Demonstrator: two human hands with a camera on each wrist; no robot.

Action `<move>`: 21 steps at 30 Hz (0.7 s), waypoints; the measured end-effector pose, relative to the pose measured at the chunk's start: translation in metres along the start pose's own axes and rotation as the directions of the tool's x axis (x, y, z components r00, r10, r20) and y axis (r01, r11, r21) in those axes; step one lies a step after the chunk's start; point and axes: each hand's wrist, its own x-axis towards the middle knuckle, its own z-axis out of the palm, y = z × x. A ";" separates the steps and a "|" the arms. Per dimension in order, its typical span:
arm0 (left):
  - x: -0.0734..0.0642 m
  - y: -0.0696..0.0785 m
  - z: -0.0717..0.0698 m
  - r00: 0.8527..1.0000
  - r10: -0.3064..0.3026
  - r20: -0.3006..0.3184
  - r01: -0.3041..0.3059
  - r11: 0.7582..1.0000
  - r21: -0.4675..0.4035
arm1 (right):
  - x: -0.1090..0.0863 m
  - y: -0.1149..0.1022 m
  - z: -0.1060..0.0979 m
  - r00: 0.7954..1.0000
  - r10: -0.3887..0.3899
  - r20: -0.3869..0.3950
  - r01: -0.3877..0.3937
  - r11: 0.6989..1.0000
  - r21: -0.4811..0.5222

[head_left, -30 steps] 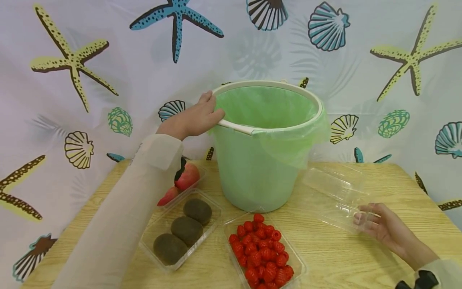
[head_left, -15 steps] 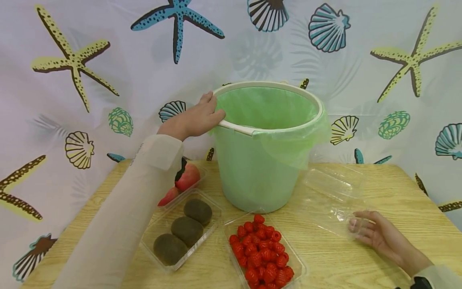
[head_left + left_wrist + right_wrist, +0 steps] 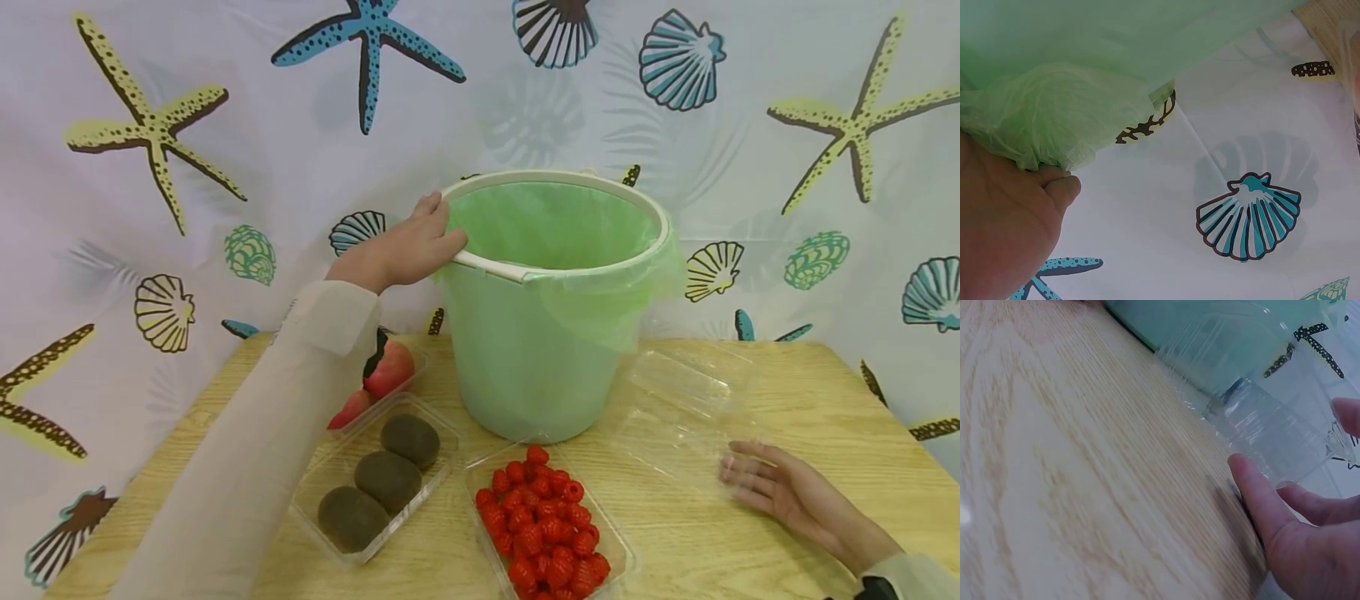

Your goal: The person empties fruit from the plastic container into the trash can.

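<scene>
A pale green trash bin [image 3: 528, 358], lined with a thin green bag [image 3: 555, 218], stands on the table. My left hand [image 3: 405, 254] grips the left side of its cream rim [image 3: 491, 265]. In the left wrist view, fingertips [image 3: 1063, 187] curl at the gathered bag edge. On the bin's right lies an unlidded clear plastic container [image 3: 675, 392]. My right hand [image 3: 806, 500] is beside its near right edge, fingers loosely spread; in the right wrist view they are around the container's end. Whether they touch it, I cannot tell.
In front of the bin lie a clear tray [image 3: 442, 462] of dark oval fruits and another [image 3: 626, 550] of raspberries [image 3: 543, 525]. Red apple-like fruits [image 3: 392, 367] sit partly behind my left sleeve. A shell-patterned cloth [image 3: 300, 150] hangs behind the wooden table [image 3: 750, 550].
My right hand has shifted a little left and down, and the clear container has slid slightly left toward the bin. My left hand stays on the rim.
</scene>
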 end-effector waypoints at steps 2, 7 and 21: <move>0.000 0.000 0.001 1.000 -0.003 0.005 0.003 1.000 0.002 | -0.001 0.000 0.000 1.000 0.006 -0.015 -0.006 1.000 -0.018; 0.000 0.000 0.000 1.000 0.004 0.006 -0.004 1.000 0.009 | -0.002 0.001 -0.002 1.000 0.006 -0.014 -0.007 0.999 -0.044; 0.002 0.001 0.001 1.000 -0.002 0.008 0.002 1.000 0.012 | -0.007 0.000 -0.003 0.980 0.036 -0.197 -0.060 0.991 -0.119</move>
